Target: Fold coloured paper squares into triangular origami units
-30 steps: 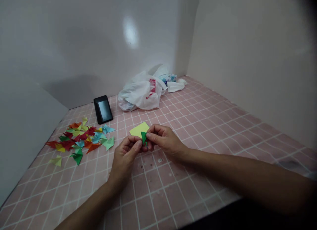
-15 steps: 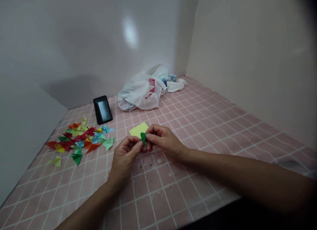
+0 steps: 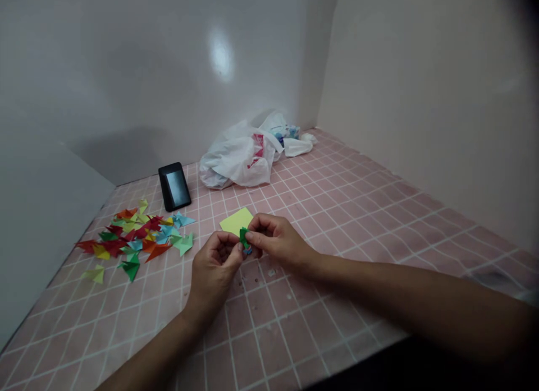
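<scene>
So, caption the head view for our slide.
Bare left hand and right hand pinch a small folded green paper near a flat yellow paper.

In front of me stands a smooth pale grey wall [image 3: 147, 54], where a white glare of light [image 3: 221, 55] shines near the upper middle and a soft dark shadow [image 3: 126, 150] lies lower on the left. Another wall [image 3: 421, 99], more beige, meets it at a corner on my right. Below them, my table is covered with a pink tablecloth [image 3: 370, 222] with white grid lines, slightly wavy at the right side.
</scene>
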Demonstrator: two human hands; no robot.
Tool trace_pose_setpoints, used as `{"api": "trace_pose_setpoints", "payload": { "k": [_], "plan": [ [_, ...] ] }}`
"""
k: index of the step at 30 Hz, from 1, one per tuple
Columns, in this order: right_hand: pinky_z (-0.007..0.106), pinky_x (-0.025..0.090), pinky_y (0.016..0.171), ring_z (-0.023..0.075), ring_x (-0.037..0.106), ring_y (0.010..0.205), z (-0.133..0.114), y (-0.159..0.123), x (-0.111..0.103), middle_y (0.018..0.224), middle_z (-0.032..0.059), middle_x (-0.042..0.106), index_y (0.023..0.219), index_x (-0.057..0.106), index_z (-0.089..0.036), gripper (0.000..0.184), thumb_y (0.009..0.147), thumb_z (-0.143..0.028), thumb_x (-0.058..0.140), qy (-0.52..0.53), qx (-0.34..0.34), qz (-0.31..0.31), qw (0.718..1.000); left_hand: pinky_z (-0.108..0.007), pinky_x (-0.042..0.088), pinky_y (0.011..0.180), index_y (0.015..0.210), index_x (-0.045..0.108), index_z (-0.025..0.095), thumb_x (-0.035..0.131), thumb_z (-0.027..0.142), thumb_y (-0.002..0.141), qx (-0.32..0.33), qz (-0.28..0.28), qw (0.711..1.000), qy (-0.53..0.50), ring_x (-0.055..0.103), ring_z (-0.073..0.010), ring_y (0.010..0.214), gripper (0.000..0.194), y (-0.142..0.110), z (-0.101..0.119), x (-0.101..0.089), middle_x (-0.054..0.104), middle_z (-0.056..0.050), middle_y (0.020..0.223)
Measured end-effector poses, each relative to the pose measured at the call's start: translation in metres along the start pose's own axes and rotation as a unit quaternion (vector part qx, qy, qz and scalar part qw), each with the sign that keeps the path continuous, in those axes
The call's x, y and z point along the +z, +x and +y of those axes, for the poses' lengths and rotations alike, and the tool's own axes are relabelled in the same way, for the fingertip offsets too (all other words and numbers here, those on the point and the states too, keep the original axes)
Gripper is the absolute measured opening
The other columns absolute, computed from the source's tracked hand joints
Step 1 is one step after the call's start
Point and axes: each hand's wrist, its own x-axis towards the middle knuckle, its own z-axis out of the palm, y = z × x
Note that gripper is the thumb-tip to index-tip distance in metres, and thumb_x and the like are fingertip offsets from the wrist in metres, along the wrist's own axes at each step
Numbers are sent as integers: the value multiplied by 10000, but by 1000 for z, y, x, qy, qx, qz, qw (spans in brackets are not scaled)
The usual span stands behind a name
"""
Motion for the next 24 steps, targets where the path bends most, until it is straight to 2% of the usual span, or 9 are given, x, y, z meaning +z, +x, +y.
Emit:
{"api": "trace_pose_setpoints", "payload": {
  "k": [4,6,8,11,14,19,22,24],
  "plan": [
    [266,438,644,125,548,704,-4,1,-4,768,-8,588,817,592,-182,66,829,-219,645,-115,-98,42,988,-237,467,597,761,613,172,691,265,721,3,5,999,38,596,-120,616,128,1,2,-1,638,18,674],
    [294,445,737,145,562,808,-6,3,-7,839,11,602,830,634,-185,8,837,-189,638,-167,-151,37,974,-239,455,588,755,610,173,677,271,719,2,1,998,56,589,-122,608,123,0,1,-1,628,19,665],
    [311,441,798,153,562,857,-7,6,-10,856,15,594,804,658,-188,44,840,-172,639,-192,-182,14,964,-242,446,584,755,610,175,667,276,722,5,-6,997,72,582,-125,607,121,0,1,-2,620,19,667],
    [317,442,828,154,564,875,-6,9,-14,872,14,591,776,665,-191,60,826,-160,655,-180,-185,-16,966,-248,443,591,759,609,178,660,284,727,17,-16,996,89,572,-127,615,122,0,0,-4,612,18,677],
    [323,442,833,157,571,875,-4,9,-14,873,10,602,747,650,-192,66,805,-167,669,-144,-159,-27,976,-249,434,589,744,610,178,650,283,726,27,-21,993,114,556,-126,607,113,1,2,-6,601,17,666],
    [300,432,755,145,547,792,-2,4,-10,820,5,582,704,614,-181,116,812,-207,645,-86,-120,-9,989,-251,425,570,733,610,178,639,296,730,25,-29,989,142,545,-126,588,122,2,4,-6,598,16,656],
    [301,433,785,148,558,835,-4,3,-10,860,20,593,723,618,-179,162,872,-237,588,-108,-141,3,984,-242,418,559,726,606,176,644,289,722,12,-28,991,132,542,-120,581,119,1,4,-5,594,21,649],
    [306,433,832,157,568,909,-8,3,-10,925,38,608,767,630,-179,212,926,-275,527,-134,-165,37,976,-236,417,554,730,603,175,654,289,715,-6,-19,994,109,543,-116,576,126,1,4,-4,593,26,638]
  ]
}}
